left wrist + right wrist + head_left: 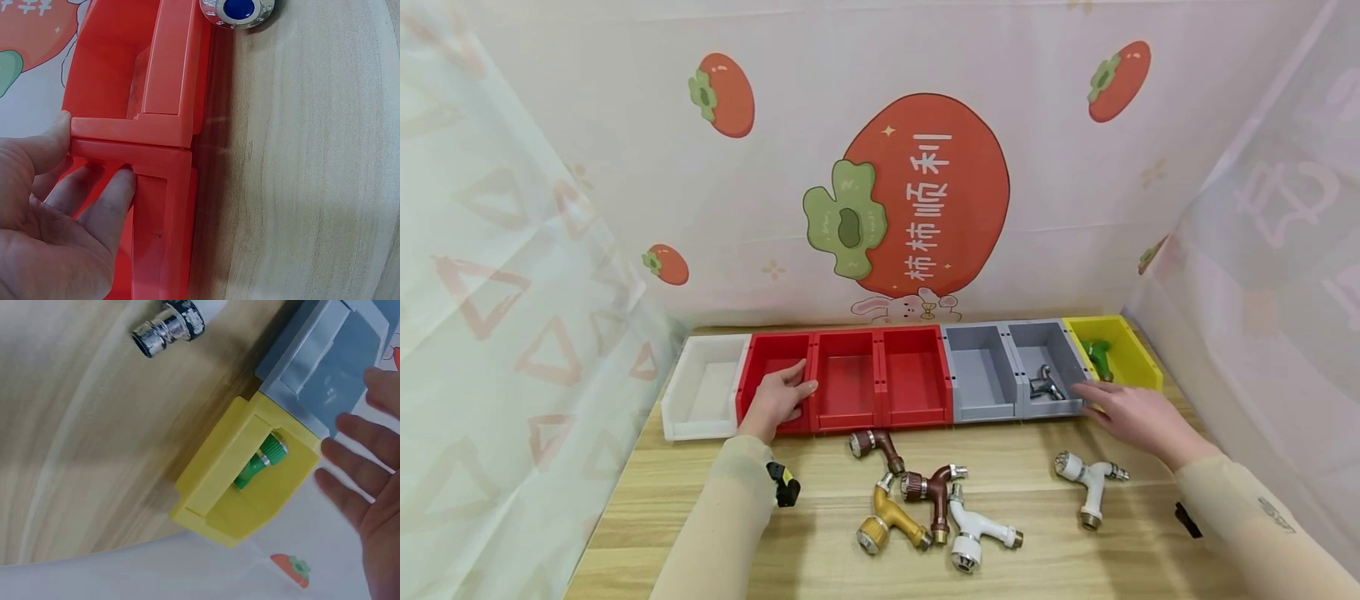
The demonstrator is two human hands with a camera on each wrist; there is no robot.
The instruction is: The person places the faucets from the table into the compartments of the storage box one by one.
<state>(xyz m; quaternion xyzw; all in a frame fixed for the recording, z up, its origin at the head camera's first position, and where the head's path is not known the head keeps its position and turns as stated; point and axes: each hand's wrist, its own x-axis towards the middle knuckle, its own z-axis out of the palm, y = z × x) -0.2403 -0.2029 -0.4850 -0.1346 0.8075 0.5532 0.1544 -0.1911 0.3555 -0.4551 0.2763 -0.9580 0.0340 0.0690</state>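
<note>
My left hand (pixel 778 398) pinches the shared wall between the leftmost red bin (pixel 775 352) and the middle red bin (pixel 846 387). In the left wrist view, the thumb lies on one side and the fingers (pixel 112 206) reach into the other bin. My right hand (pixel 1131 417) is held with extended fingers over the right edge of the grey bin (pixel 1036 335) that contains a chrome tap (pixel 1045 385). Beside it, the yellow bin (pixel 1131 360) contains a green tap (pixel 262 459). The right wrist view shows nothing in that hand.
Several taps lie on the wooden table: a maroon one (pixel 887 452), another maroon tap (pixel 938 500), a gold tap (pixel 891 518), a white tap (pixel 981 527) and, further right, a second white tap (pixel 1094 485). A white bin (pixel 703 392) ends the row at left. Printed cloth walls enclose the table.
</note>
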